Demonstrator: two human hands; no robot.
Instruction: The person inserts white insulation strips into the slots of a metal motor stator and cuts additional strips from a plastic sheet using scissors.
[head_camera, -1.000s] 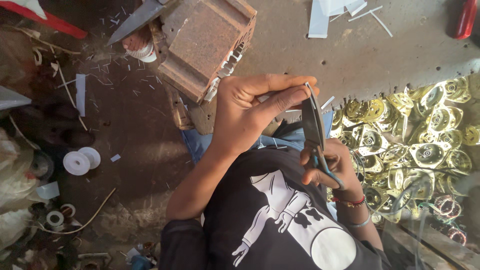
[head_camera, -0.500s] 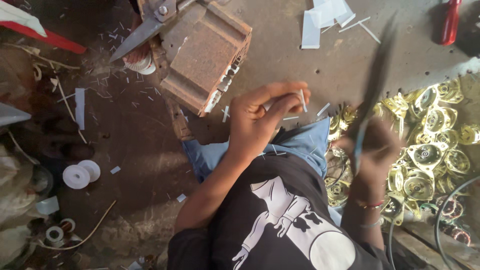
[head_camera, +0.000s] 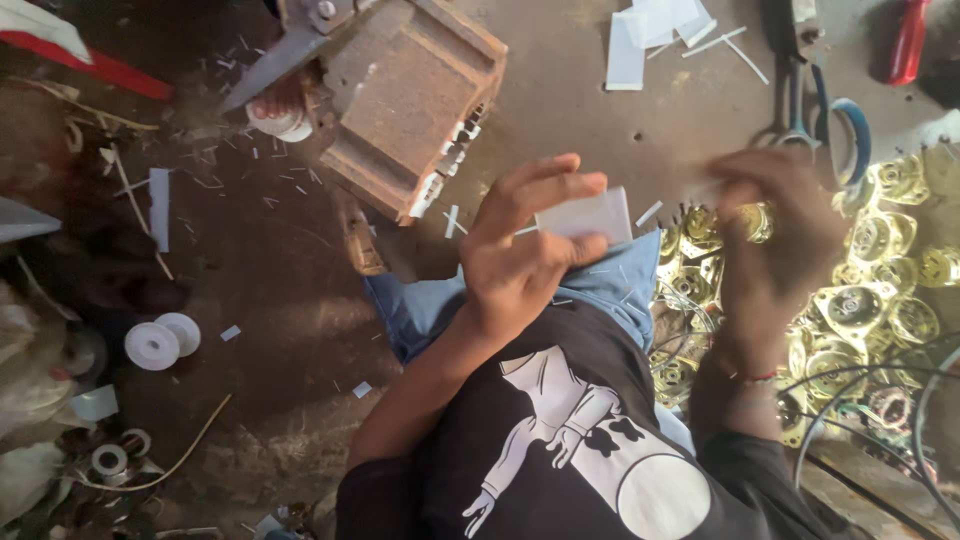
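Left hand (head_camera: 525, 255) pinches small white rectangular card piece (head_camera: 585, 215); right hand (head_camera: 775, 240) blurred, grip indeterminate, near blue-handled scissors (head_camera: 815, 115).

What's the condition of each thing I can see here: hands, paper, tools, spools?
left hand: fingers spread, pinching the white card.
white card: flat, held up at the fingertips.
right hand: blurred; grip unclear.
scissors: lying on the floor, closed.
rusty metal block: resting tilted on the floor.
white spools: lying flat, side by side.
brass-coloured parts: heaped in a pile.
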